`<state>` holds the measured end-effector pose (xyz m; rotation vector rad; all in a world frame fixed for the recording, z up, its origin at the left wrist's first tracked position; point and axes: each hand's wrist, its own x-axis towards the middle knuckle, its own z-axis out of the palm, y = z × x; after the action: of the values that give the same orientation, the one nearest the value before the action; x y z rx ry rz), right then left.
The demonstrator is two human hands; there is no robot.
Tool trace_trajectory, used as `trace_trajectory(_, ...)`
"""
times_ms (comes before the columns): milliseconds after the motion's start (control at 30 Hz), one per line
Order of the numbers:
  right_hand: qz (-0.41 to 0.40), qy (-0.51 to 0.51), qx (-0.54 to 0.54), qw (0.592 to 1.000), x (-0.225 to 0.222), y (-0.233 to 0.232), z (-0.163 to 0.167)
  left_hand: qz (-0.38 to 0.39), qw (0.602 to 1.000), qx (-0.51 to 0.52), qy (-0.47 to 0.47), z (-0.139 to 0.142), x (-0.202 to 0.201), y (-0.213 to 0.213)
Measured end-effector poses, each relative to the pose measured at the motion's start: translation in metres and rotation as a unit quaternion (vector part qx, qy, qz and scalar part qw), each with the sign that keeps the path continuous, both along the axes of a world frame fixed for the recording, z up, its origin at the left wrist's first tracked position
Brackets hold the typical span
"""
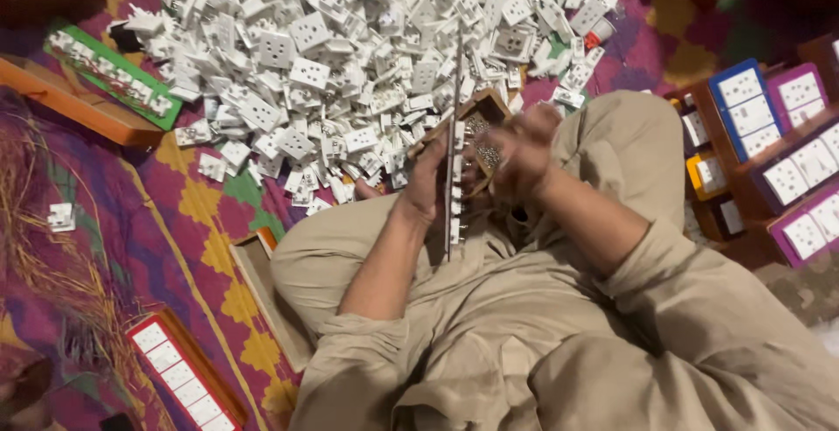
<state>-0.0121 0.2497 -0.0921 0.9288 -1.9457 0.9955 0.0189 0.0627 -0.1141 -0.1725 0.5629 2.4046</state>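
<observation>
Both hands meet above the lap: the left hand (pixel 428 182) wraps its fingers around a long strip of white socket modules (pixel 454 195), holding it upright and edge-on so its side faces the right hand (pixel 523 162), whose fingers are bunched at the strip beside a small wooden box of screws (pixel 481 129). Loose white socket parts (pixel 350 55) lie heaped within reach on the patterned mat (pixel 188 195), apparently as stock, while finished boards (pixel 786 142) sit to the right.

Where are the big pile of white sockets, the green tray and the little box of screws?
pile of white sockets (pixel 350 55), head view, middle of the heap.
green tray (pixel 114 72), head view, its green edge.
box of screws (pixel 482 134), head view, the screws inside.
</observation>
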Motion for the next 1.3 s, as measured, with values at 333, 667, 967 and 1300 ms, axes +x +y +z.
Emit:
trace_trajectory(333, -0.067, -0.203, 0.019, 0.977, -0.012, -0.006, 0.008, -0.009, 0.999, 0.044, 0.011, -0.008, 0.002, -0.001)
trace_trajectory(667, 0.059, -0.515, -0.31, 0.797, -0.034, 0.001, -0.011, 0.092, 0.924, -0.318, 0.19, -0.001, -0.015, 0.006)
trace_trajectory(967, 0.159, -0.68, -0.41, 0.586, -0.019, 0.002, -0.038, -0.124, 0.492, -0.808, 0.301, 0.065, -0.035, -0.012)
trace_trajectory(1300, -0.283, -0.484, 0.126, 0.818, -0.12, 0.05, 0.003, 0.07, 0.361, -0.908, 0.2, 0.056, -0.048, -0.066)
